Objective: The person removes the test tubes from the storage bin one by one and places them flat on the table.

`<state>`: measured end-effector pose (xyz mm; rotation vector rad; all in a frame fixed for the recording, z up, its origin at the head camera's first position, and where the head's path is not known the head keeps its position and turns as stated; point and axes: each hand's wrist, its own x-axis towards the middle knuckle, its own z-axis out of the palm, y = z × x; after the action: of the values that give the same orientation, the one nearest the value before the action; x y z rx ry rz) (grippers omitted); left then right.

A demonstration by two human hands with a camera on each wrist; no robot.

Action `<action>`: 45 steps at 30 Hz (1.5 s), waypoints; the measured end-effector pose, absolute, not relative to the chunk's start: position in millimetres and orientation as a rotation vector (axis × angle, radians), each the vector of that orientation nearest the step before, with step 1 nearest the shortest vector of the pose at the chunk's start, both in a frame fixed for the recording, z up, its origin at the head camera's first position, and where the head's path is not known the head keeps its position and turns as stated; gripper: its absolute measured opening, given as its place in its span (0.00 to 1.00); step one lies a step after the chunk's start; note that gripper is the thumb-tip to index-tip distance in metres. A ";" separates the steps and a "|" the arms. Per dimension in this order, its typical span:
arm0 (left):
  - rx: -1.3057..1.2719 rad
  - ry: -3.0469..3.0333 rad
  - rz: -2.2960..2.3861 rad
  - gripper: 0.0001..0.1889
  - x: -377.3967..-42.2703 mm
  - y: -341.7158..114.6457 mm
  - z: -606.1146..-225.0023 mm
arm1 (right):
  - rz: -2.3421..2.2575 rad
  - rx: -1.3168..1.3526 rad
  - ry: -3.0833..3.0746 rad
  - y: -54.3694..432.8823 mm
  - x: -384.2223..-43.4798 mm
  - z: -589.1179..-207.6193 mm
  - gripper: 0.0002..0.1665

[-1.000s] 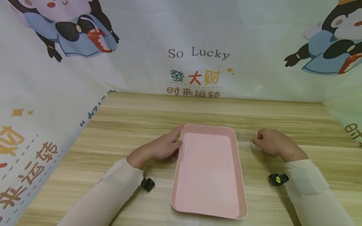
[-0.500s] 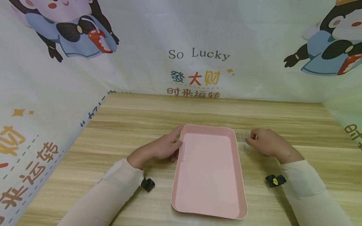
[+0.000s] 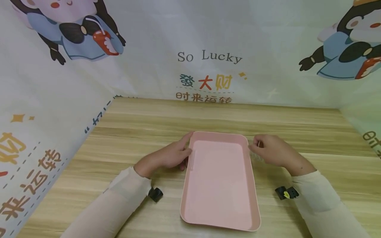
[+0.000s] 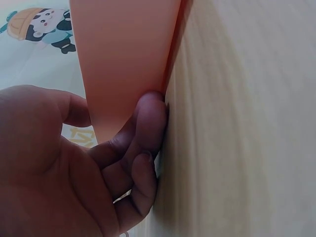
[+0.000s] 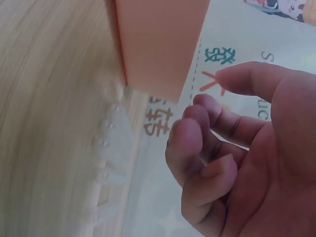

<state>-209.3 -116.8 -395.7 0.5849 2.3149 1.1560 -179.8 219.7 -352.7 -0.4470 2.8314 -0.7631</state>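
A pink rectangular tray [image 3: 221, 188] lies lengthwise in front of me in the head view. My left hand [image 3: 171, 155] grips its left rim, thumb over the edge and fingers against the outer wall. Inside the tray, along that wall, is a thin clear strip [image 3: 192, 160]. My right hand [image 3: 275, 150] hovers beside the tray's far right corner, fingers loosely curled. In the right wrist view its thumb and forefinger are apart, with nothing visible between them. Under that hand, several slender clear pieces [image 5: 111, 131] lie in a row on the table; their kind is hard to tell.
Wood-grain table surface [image 3: 143, 115] surrounds the tray. A printed cloth [image 3: 148, 39] with cartoon figures and lettering stands at the back and sides. Each sleeve carries a small black device [image 3: 286, 192] near the wrist.
My right hand has moved left, from beyond the clear pieces to over them, close to the tray's right rim. The left hand and tray have stayed put.
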 end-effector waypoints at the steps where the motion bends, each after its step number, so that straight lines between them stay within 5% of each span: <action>1: 0.586 2.320 1.153 0.37 -209.3 -116.7 -395.2 | -0.781 -0.445 2.823 218.2 -179.3 -351.9 0.14; 45: 0.609 2.325 1.138 0.38 -208.1 -117.2 -391.4 | -0.694 -0.603 2.913 178.8 -162.0 -345.5 0.09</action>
<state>-208.1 -117.2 -391.4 0.6095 2.3251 1.1380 -162.0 178.8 -345.5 -0.6034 2.9127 -0.6936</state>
